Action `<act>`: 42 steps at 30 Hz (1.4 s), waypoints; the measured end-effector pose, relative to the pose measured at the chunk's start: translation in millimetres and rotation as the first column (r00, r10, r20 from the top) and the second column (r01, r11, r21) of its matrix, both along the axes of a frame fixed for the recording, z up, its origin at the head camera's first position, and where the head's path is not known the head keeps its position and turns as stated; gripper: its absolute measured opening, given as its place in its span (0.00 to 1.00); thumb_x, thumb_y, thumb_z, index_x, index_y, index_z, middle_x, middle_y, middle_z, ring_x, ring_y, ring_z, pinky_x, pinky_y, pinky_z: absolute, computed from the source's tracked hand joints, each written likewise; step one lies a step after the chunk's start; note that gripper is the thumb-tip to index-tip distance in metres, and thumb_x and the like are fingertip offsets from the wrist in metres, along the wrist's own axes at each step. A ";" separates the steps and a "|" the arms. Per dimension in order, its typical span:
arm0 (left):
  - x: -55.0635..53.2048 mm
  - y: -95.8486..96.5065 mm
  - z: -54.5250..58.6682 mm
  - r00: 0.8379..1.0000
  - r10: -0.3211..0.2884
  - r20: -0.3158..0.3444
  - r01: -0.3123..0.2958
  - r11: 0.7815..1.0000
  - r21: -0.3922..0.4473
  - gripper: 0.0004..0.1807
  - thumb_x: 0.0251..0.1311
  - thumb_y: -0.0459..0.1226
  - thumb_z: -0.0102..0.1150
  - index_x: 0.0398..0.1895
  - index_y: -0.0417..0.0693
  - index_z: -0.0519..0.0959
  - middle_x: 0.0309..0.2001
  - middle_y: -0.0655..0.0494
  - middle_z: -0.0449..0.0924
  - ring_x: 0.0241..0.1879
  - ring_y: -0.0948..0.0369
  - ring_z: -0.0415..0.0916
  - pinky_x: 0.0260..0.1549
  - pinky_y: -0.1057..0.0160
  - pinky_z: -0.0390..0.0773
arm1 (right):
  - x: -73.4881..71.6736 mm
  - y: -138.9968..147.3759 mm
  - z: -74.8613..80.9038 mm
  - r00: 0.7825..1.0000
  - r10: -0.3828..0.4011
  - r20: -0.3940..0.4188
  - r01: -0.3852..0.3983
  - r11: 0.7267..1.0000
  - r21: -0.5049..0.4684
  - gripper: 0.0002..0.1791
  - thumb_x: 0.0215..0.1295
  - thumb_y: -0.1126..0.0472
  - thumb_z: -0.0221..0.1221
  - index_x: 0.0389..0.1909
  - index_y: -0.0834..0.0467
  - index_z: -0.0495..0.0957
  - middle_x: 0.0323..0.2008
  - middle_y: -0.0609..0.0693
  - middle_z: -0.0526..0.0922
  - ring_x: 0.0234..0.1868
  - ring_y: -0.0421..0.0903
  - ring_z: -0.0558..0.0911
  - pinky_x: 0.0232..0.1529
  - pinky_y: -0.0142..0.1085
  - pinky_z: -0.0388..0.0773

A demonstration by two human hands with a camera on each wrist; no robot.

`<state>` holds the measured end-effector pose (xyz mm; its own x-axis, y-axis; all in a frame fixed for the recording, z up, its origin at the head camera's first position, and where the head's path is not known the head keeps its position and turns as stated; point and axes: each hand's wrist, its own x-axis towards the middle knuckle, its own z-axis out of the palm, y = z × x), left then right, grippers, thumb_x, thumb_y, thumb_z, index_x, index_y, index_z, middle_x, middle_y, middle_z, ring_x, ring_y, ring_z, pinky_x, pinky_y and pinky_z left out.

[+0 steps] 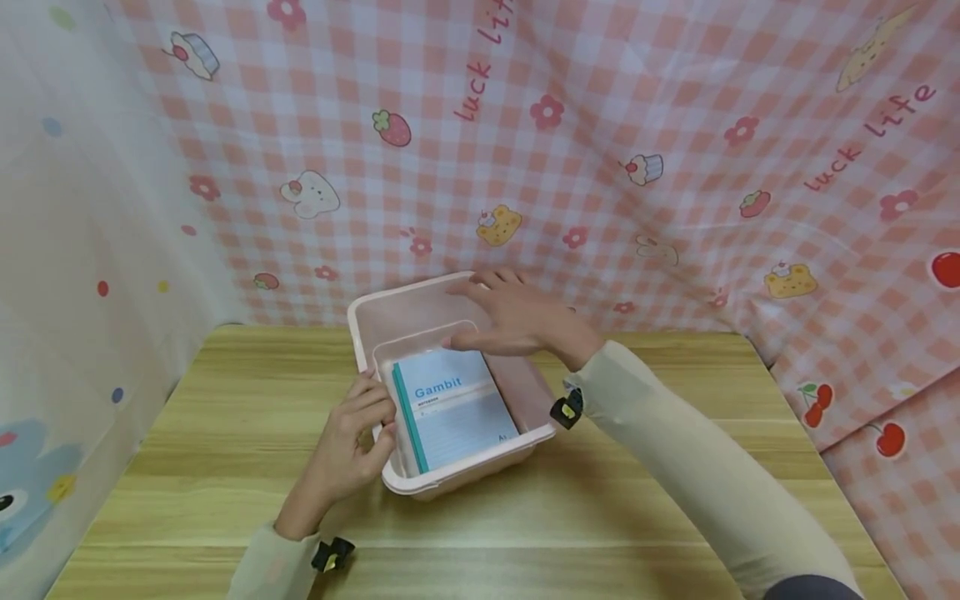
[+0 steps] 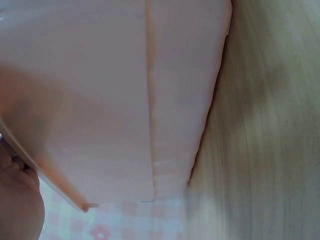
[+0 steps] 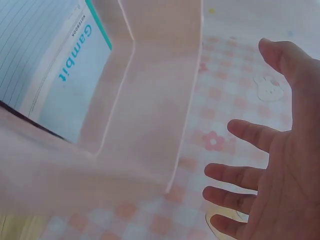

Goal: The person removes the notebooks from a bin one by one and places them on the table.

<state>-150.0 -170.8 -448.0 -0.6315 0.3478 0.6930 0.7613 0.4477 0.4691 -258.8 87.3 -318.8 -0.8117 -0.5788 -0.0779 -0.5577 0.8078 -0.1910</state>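
A pale pink plastic bin (image 1: 416,302) stands at an angle on the table. Inside it lie blue notebooks (image 1: 457,408) with a teal spine, the top cover reading "Gambit". My left hand (image 1: 352,433) grips the bin's left rim with curled fingers, the fingertips over the edge; the left wrist view shows the bin's outer wall (image 2: 100,115) close up. Over the far right corner of the bin, my right hand (image 1: 517,317) is spread and holds nothing. In the right wrist view the right hand's fingers (image 3: 235,175) are straight and apart from the bin wall.
The wooden table (image 1: 247,433) extends to both sides of the bin. Behind its far edge hangs a pink checked cloth (image 1: 420,183) with cartoon prints, and a white printed cloth (image 1: 90,250) hangs on the left.
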 end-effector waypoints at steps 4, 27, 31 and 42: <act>1.0 0.9 -0.4 1.000 0.006 0.022 -0.006 1.000 -0.009 0.10 0.47 0.30 0.52 0.18 0.54 0.66 0.26 0.60 0.71 0.41 0.61 0.67 0.78 0.57 0.54 | -2.2 -12.7 -5.8 0.999 -0.008 0.035 0.007 1.000 0.023 0.49 0.60 0.21 0.51 0.80 0.36 0.53 0.79 0.50 0.57 0.81 0.55 0.53 0.80 0.57 0.49; -0.2 3.8 -0.9 1.000 -0.012 -0.011 0.012 1.000 0.006 0.11 0.46 0.28 0.50 0.18 0.53 0.65 0.26 0.62 0.69 0.40 0.62 0.66 0.77 0.60 0.54 | -16.5 -72.5 -45.3 0.996 0.091 0.023 -0.093 0.981 0.173 0.52 0.57 0.20 0.53 0.79 0.36 0.51 0.79 0.50 0.55 0.79 0.56 0.55 0.73 0.63 0.58; -0.2 2.3 -1.1 1.000 -0.008 0.000 0.008 1.000 -0.007 0.11 0.47 0.28 0.51 0.18 0.54 0.65 0.26 0.62 0.68 0.40 0.62 0.66 0.78 0.60 0.53 | -17.8 -81.0 -53.9 0.995 0.094 0.035 -0.099 0.972 0.214 0.52 0.57 0.20 0.54 0.80 0.36 0.51 0.80 0.51 0.54 0.80 0.56 0.55 0.74 0.65 0.58; 0.5 4.1 1.8 0.998 -0.026 -0.058 0.027 0.999 0.026 0.10 0.46 0.28 0.50 0.18 0.53 0.64 0.25 0.62 0.66 0.39 0.62 0.66 0.77 0.60 0.55 | -22.4 -94.0 -79.1 0.997 0.044 0.060 -0.060 0.956 0.287 0.55 0.53 0.18 0.54 0.80 0.35 0.50 0.76 0.50 0.57 0.79 0.54 0.55 0.73 0.65 0.59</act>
<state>-149.5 -166.7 -446.2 -0.5812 0.3445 0.7373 0.7987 0.4150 0.4357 -281.2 -6.7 -397.9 -0.7713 -0.5668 -0.2895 -0.5959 0.8029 0.0160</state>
